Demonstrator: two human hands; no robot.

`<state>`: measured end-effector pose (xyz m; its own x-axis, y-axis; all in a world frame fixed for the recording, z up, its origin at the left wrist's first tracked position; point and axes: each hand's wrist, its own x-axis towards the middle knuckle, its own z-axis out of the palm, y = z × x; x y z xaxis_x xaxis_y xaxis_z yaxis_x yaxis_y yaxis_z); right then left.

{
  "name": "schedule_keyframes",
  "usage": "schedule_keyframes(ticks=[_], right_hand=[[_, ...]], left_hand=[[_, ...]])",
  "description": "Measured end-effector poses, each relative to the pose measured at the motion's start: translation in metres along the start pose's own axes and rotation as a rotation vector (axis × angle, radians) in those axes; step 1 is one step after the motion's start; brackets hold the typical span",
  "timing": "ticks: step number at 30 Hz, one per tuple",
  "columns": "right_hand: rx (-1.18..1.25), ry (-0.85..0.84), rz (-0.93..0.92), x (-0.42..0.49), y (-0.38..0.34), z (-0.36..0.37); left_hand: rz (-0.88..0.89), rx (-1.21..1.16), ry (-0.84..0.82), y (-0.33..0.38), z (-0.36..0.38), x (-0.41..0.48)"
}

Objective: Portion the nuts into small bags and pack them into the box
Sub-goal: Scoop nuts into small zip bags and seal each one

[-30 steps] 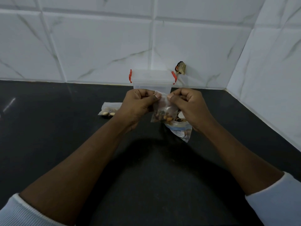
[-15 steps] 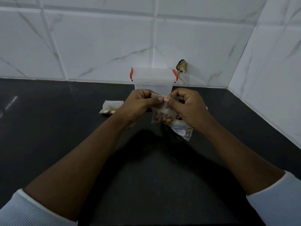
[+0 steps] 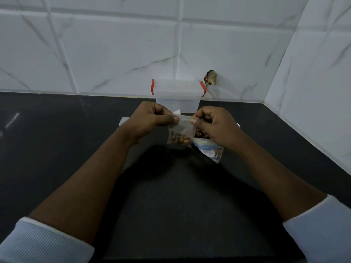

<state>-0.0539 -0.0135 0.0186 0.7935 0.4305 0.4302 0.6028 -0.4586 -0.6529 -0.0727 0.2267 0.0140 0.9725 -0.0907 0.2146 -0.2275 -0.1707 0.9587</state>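
A small clear bag (image 3: 181,132) with brown nuts in its bottom hangs above the black counter. My left hand (image 3: 152,118) pinches the left end of its top strip, and my right hand (image 3: 212,126) pinches the right end. Behind them a clear plastic box (image 3: 177,95) with red clips stands by the wall, its lid on. Under my right hand lies a larger bag of nuts (image 3: 208,148) with a blue and white label. Another small bag (image 3: 123,121) shows only a corner behind my left wrist.
The black counter (image 3: 57,149) runs left and toward me. White marbled tile walls close the back and the right side. A small dark crumpled thing (image 3: 210,77) sticks to the back wall right of the box.
My thumbs, nearly touching at the middle of the bag's top, have slid apart toward its two ends. The bag hangs in the same place.
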Motion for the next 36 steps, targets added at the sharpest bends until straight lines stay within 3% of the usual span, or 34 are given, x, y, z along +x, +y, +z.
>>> schedule_keyframes(ticks=[9,15,18,21,29,36], right_hand=[[-0.079,0.057,-0.022,-0.002,-0.001,-0.002],[-0.061,0.097,-0.066,-0.003,0.002,-0.006],[-0.066,0.052,-0.102,-0.005,0.000,-0.006],[-0.063,0.124,-0.159,-0.004,-0.004,-0.008],[-0.106,0.087,-0.203,-0.005,-0.001,-0.010],[-0.082,0.041,-0.206,-0.006,0.001,-0.008]], left_hand=[[-0.012,-0.034,-0.012,-0.005,-0.006,0.000],[-0.017,-0.116,-0.148,-0.009,0.004,0.000],[-0.026,-0.092,-0.080,-0.007,0.009,0.000],[-0.022,-0.121,-0.016,0.000,0.000,0.001],[-0.025,-0.049,0.314,0.016,-0.057,-0.002],[-0.253,0.215,0.538,-0.001,-0.082,-0.002]])
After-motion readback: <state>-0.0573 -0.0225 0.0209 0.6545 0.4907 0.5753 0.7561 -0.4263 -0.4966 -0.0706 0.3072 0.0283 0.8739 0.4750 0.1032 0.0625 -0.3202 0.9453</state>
